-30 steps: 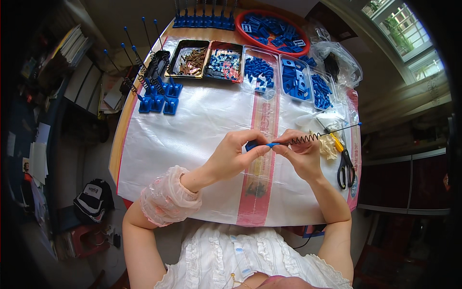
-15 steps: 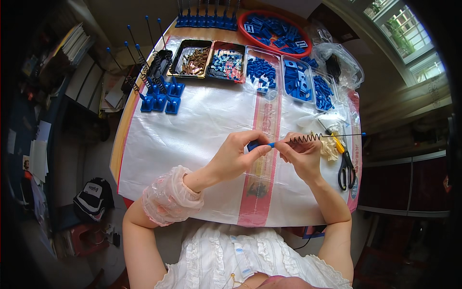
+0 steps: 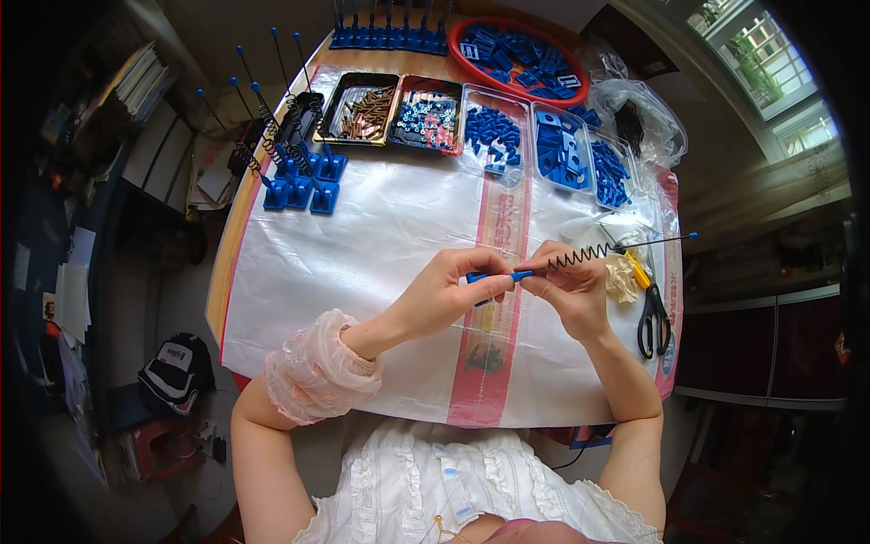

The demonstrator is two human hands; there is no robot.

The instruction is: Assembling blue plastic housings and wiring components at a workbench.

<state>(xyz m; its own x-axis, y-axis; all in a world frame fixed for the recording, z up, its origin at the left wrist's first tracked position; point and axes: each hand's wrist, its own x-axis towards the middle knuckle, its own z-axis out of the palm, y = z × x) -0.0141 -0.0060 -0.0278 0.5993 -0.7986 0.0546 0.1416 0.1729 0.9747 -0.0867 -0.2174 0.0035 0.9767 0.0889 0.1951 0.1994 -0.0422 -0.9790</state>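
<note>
Over the middle of the covered table, my left hand (image 3: 453, 279) is closed on a blue plastic base, mostly covered by the fingers. From it a narrow blue neck (image 3: 523, 275) points toward my right hand (image 3: 573, 295). My right thumb and fingers pinch the near end of a black coiled spring rod (image 3: 584, 255) where it meets that neck. Its straight part runs out to the right and ends in a small blue tip (image 3: 694, 236). Fingers hide the exact joint.
Finished-looking spring rods on blue bases (image 3: 299, 192) stand at the left. Behind are trays of brass screws (image 3: 370, 113), nuts (image 3: 426, 118) and blue parts (image 3: 492, 136), plus a red basin (image 3: 580, 95). Black-handled scissors (image 3: 652, 326), crumpled cream scraps (image 3: 621, 278) and a yellow-handled tool (image 3: 637, 268) lie right.
The spring rod has tilted, its blue tip rising and shifting slightly right. My right fingers have shifted slightly at the joint, and more of the blue neck shows. Both hands keep their hold.
</note>
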